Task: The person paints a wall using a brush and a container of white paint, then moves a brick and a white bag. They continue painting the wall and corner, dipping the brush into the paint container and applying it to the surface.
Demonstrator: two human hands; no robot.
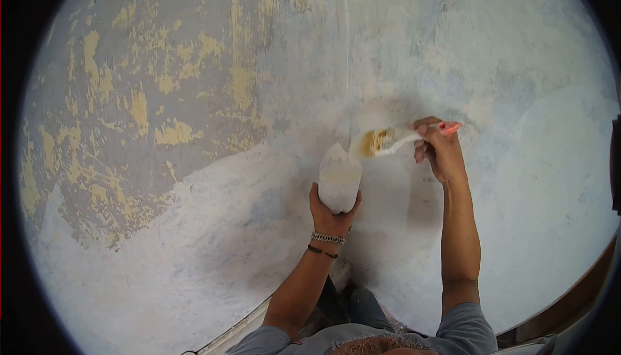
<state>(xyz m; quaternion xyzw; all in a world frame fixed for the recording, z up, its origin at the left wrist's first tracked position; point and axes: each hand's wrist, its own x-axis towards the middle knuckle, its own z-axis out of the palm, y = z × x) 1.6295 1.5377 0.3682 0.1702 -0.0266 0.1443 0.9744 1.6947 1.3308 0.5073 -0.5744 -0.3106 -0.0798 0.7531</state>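
Note:
My left hand is wrapped round the lower part of a cut-off plastic bottle, whitish and translucent, with a jagged top edge and pale liquid inside. A paintbrush with yellowish bristles and a white handle, red at its end, is held by my right hand. Its bristles point left, just to the right of the bottle's upper rim. Both hands are raised in front of the wall.
Bare grey wall with yellowish patches spreads over the upper left. Whitish coating covers the lower left and right. A vertical corner line runs down the middle. Below are my legs, and a dark brown curved edge at lower right.

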